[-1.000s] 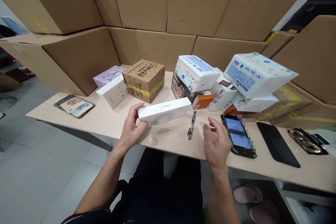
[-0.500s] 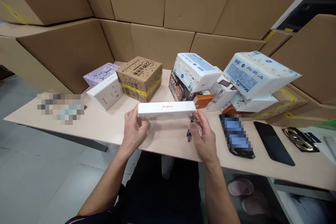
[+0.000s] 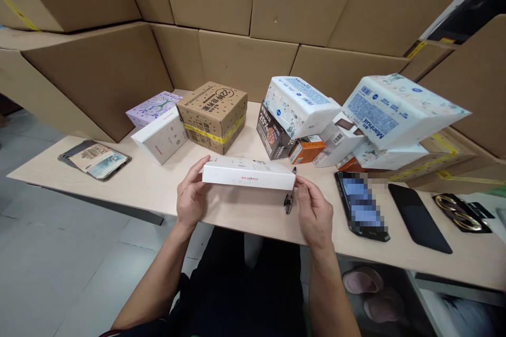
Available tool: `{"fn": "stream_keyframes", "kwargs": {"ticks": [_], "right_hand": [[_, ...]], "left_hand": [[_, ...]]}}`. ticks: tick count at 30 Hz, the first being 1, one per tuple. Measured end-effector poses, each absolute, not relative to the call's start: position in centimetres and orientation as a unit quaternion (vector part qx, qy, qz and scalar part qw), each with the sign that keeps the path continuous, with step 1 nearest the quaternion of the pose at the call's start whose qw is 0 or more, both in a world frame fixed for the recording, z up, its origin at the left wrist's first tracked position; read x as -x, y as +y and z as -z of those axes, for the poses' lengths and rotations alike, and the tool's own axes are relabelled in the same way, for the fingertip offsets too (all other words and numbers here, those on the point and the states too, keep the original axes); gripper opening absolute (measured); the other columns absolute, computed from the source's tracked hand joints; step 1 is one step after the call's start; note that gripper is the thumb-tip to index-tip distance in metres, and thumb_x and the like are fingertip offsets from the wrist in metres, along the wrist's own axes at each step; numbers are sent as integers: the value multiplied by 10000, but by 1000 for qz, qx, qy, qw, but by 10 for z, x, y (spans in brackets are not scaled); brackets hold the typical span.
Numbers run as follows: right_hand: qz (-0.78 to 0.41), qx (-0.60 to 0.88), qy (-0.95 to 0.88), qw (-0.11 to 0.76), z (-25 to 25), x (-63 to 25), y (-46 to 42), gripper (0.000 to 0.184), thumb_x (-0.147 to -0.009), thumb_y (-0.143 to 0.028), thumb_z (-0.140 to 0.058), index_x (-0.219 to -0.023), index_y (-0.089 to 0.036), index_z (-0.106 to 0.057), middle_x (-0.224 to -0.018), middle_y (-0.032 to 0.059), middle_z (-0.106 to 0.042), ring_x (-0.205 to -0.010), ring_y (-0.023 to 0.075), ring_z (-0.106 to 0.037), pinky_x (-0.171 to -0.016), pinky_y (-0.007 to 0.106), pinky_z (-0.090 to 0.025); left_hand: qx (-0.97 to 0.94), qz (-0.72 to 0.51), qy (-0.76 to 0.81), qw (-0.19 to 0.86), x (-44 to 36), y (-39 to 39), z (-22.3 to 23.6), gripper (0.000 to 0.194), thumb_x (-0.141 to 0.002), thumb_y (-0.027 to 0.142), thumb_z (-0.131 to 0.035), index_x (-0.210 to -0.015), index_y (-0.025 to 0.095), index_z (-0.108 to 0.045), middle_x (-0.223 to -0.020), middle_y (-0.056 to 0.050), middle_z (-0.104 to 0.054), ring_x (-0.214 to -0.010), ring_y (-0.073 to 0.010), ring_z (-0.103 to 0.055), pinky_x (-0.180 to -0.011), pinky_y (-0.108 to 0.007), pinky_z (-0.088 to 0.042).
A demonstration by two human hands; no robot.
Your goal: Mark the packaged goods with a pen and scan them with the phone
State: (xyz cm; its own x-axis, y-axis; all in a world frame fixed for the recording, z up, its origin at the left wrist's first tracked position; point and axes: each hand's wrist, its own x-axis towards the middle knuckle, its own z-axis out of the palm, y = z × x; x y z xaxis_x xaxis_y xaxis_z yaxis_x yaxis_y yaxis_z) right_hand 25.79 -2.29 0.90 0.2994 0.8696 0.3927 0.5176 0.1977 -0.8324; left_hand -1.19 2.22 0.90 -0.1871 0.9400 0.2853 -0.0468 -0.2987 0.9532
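White box tilted, between both hands

The flat white box, red lettering on its narrow near side, lies level between the left hand and right hand, held at both ends.

Packing-style workspace, desk, stacked cardboard cartons
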Motion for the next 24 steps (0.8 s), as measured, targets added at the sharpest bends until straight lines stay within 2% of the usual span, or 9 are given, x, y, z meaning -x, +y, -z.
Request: {"fn": "stream_keyframes", "kwargs": {"ticks": [2,5,9,11,13,17,22,24], "right_hand": [[-144,614,-587,508,-8,-259,-21,342,-988,-396,-488,-1185,-212,-698,-1142,98,-734,-1050,223,-681,-931,406,-553],[-66,618,-632,463,-3,-262,-16,325,-991,-296,-453,-1181,-205,-701,-1082,98,-735,-1036,232,-643,-948,431,-531],[40,667,-677,308,1,-261,-12,424,-925,-101,-413,-1210,-191,-713,-1123,155,-682,-1037,287,-555,-934,487,-503],[55,692,-685,221,-1,-259,-12,477,-900,-59,-423,-1251,-219,-704,-1177,173,-640,-1037,302,-525,-905,473,-503],[57,697,-695,165,-6,-257,-14,498,-903,-52,-433,-1296,-234,-678,-1202,172,-619,-1036,301,-509,-909,446,-496],[42,674,-726,130,-15,-262,-16,432,-933,-86,-442,-1285,-200,-664,-1187,139,-644,-1015,283,-504,-912,394,-482],[51,659,-742,112,-18,-274,-14,328,-917,-64,-443,-1101,-189,-684,-1075,117,-672,-971,271,-539,-827,363,-467],[59,664,-734,132,-16,-278,-13,297,-923,-75,-426,-1053,-189,-667,-988,111,-666,-930,261,-560,-786,355,-460]], "left_hand": [[-449,-663,400,446,10,22,-12,487,-811,352,-483,-1221,187,-689,-1353,-107,-655,-1254,-317,-613,-1025,-458,-523],[-432,-667,431,428,9,23,-12,374,-855,423,-524,-1039,182,-743,-1317,-121,-664,-1212,-305,-625,-969,-427,-536],[-473,-609,516,372,9,23,-9,244,-791,295,-655,-1002,202,-735,-1262,-84,-666,-1055,-235,-651,-876,-351,-522],[-489,-602,522,355,10,23,-8,258,-780,242,-623,-1008,221,-740,-1253,-62,-656,-1011,-213,-640,-855,-335,-507],[-509,-605,512,335,11,23,-7,289,-766,208,-586,-994,244,-760,-1226,-45,-652,-1080,-222,-612,-896,-335,-487],[-533,-601,502,321,13,24,-3,352,-753,192,-547,-1000,280,-782,-1231,-38,-629,-1224,-253,-538,-994,-361,-452],[-543,-592,506,313,14,24,-4,358,-763,187,-530,-999,273,-785,-1218,-50,-612,-1241,-257,-524,-1016,-376,-452],[-553,-587,510,300,12,24,-6,317,-810,210,-527,-985,265,-784,-1192,-53,-612,-1215,-249,-540,-1013,-378,-456]]}}
